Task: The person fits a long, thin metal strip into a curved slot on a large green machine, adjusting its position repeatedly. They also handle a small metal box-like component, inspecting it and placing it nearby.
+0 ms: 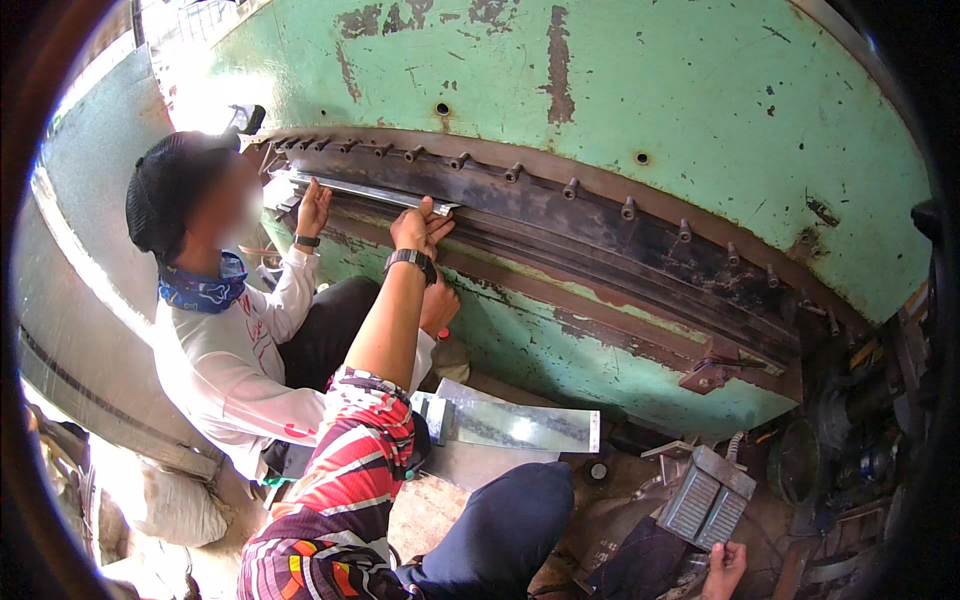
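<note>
My left hand (422,228) reaches up to the press brake (600,240) and grips the right end of a long, shiny bent metal strip (375,191). This strip lies along the dark beam, below a row of bolts. Toward its left end, a co-worker's raised hand (312,207) supports it; their other hand (440,305) is below my wrist, partly hidden by my arm. Low on the right, my right hand (725,572) is at the near edge of a grey double foot pedal (708,497), fingers up and slightly bent, with nothing visible in them.
A co-worker (235,330) in a white top and dark cap crouches close on my left. Flat metal sheets (520,427) lie on the floor before my knee (500,520). A bracket (712,372) juts from the machine's lower right. Dark machine parts (860,450) crowd the right side.
</note>
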`<state>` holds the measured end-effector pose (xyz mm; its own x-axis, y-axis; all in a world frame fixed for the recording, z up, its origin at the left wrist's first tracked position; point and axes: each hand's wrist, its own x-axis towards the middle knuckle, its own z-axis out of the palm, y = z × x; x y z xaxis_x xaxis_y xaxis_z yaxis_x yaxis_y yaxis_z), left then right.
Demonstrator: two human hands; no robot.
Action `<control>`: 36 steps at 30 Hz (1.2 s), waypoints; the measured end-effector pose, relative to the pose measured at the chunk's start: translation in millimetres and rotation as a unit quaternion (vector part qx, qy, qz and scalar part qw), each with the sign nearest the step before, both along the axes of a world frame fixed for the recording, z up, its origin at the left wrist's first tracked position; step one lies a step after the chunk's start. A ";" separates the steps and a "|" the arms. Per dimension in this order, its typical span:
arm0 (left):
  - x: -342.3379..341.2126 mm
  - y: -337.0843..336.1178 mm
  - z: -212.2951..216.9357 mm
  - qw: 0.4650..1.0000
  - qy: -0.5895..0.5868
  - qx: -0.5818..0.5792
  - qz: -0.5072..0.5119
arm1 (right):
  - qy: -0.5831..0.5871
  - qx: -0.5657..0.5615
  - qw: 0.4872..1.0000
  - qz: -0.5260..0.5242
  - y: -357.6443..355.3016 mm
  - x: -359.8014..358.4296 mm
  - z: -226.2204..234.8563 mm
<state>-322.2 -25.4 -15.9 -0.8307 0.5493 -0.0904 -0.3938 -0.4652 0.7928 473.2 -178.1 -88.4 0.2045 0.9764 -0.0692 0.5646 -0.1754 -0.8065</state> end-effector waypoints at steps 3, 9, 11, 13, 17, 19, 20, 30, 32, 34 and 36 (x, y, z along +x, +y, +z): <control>-3.4 3.6 3.4 1.000 0.003 0.005 -0.001 | -0.005 0.013 1.000 0.008 4.0 1.8 -7.4; -2.5 4.4 3.5 1.000 0.000 -0.004 0.006 | -0.009 -0.005 1.000 0.009 0.7 -6.2 6.1; -5.1 2.5 2.1 1.000 0.000 -0.005 0.013 | -0.001 -0.013 1.000 0.012 -0.2 -11.5 14.1; -1.8 3.0 3.3 1.000 -0.003 -0.003 0.019 | 0.000 -0.031 0.999 0.008 -0.2 -15.2 21.9; 0.6 4.7 7.5 0.999 -0.030 0.000 0.017 | -0.002 -0.024 1.000 0.009 0.6 -9.5 15.5; -2.5 2.4 4.5 0.999 -0.028 0.002 0.015 | 0.012 -0.010 1.000 0.023 2.0 -8.0 14.5; -2.5 1.1 1.9 1.000 -0.021 -0.011 0.017 | 0.002 -0.009 1.000 0.028 2.4 -7.9 15.3; 78.1 -16.5 -32.1 0.996 -0.058 0.044 -0.056 | 0.024 0.009 1.000 0.014 1.1 -3.5 6.6; 98.0 -18.5 -31.7 0.994 -0.055 0.046 -0.080 | 0.011 0.020 1.000 0.012 2.2 4.1 -2.8; 106.6 -18.5 -28.0 0.994 -0.056 0.057 -0.080 | -0.007 0.036 0.999 0.010 2.2 4.2 -8.1; 109.4 -18.4 -24.8 0.993 -0.061 0.068 -0.071 | -0.013 0.041 0.999 0.007 0.7 1.9 -6.3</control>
